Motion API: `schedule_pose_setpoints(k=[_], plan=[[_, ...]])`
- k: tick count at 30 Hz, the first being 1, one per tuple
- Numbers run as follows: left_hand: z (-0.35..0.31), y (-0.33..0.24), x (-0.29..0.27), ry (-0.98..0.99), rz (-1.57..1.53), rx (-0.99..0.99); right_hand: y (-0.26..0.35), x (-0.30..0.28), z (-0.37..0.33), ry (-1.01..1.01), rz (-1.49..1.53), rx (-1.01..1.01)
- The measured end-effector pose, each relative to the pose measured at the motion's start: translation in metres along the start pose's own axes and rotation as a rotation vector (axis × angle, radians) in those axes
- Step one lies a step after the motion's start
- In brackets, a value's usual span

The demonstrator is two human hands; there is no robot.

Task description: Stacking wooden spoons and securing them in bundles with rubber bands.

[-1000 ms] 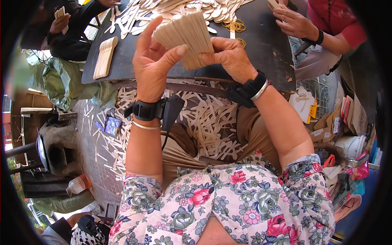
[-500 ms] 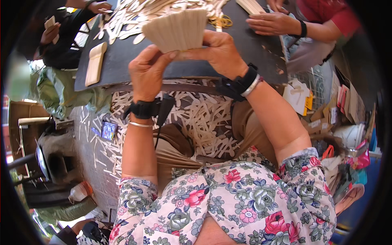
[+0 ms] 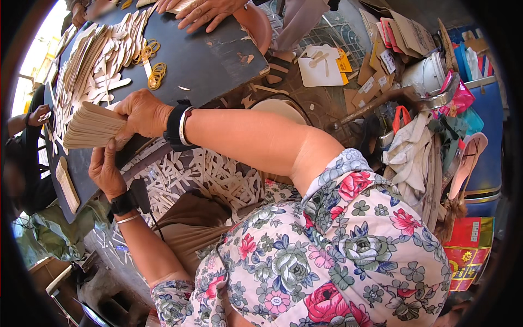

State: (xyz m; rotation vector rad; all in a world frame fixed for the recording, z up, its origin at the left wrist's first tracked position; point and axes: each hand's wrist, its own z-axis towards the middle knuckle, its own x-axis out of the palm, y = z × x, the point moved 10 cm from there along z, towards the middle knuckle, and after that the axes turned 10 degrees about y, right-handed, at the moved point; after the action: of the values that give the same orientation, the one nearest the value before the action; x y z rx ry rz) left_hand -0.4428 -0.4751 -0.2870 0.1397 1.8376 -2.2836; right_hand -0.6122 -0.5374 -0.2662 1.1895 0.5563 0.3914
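Both my hands grip a fanned stack of flat wooden spoons (image 3: 92, 128) above the near left part of the dark table (image 3: 218, 71). My right hand (image 3: 143, 113) pinches its right end from above. My left hand (image 3: 106, 173) has its thumb and fingers closed on the lower side. Beyond the stack lies a large heap of loose wooden spoons (image 3: 103, 52). Yellow rubber bands (image 3: 157, 76) lie beside the heap. A smaller neat stack of wooden spoons (image 3: 67, 185) rests near the table's left edge.
Another person's hands (image 3: 204, 12) work at the far side, and a co-worker's hand (image 3: 39, 115) shows at left. Many spoons (image 3: 201, 177) cover the floor below the table. Cardboard (image 3: 408, 32), a white bucket (image 3: 425, 73) and a blue barrel (image 3: 482, 163) crowd the right.
The view has swung right, so table and hands now appear farther left. My hands still hold the fanned spoons, now tilted sideways.
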Motion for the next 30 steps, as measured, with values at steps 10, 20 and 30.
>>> schedule_pose_setpoints(k=[10, 20, 30], plan=[[-0.005, -0.020, -0.017, -0.025, 0.090, 0.065, 0.027, 0.009, 0.005, -0.080, -0.099, -0.195], [-0.011, -0.003, 0.006, 0.208, -0.197, -0.181, 0.017, 0.023, -0.002, 0.097, -0.007, -0.016], [-0.009, -0.004, 0.024, 0.175, -0.465, -0.099, 0.014, 0.022, 0.001, 0.086, 0.303, -0.026]])
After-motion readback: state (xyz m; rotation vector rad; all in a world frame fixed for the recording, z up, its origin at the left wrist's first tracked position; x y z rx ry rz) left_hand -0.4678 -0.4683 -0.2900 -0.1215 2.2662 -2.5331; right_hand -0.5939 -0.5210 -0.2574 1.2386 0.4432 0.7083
